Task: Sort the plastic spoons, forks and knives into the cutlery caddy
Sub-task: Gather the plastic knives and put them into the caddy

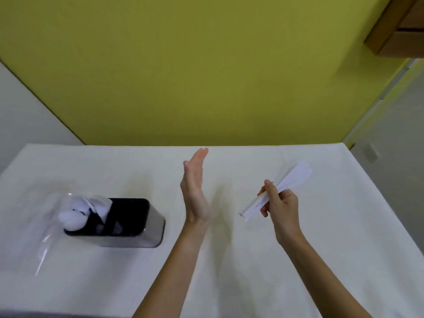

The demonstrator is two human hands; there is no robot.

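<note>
Table: white cloth-covered table (229, 271), yellow wall (206, 65) behind.
Caddy: cutlery caddy (128, 235) at left, metal sides, dark inside; white spoons (73, 220) standing in its left end, other compartments hard to read.
Bag: clear plastic bag (48, 244) lying at caddy's left side.
L hand: left hand (195, 191) flat, fingers straight, edge-on, nothing in it, mid-table.
R hand: right hand (281, 206) clutching bundle of white plastic cutlery (291, 180), type unclear (blur), well apart from caddy.
</note>
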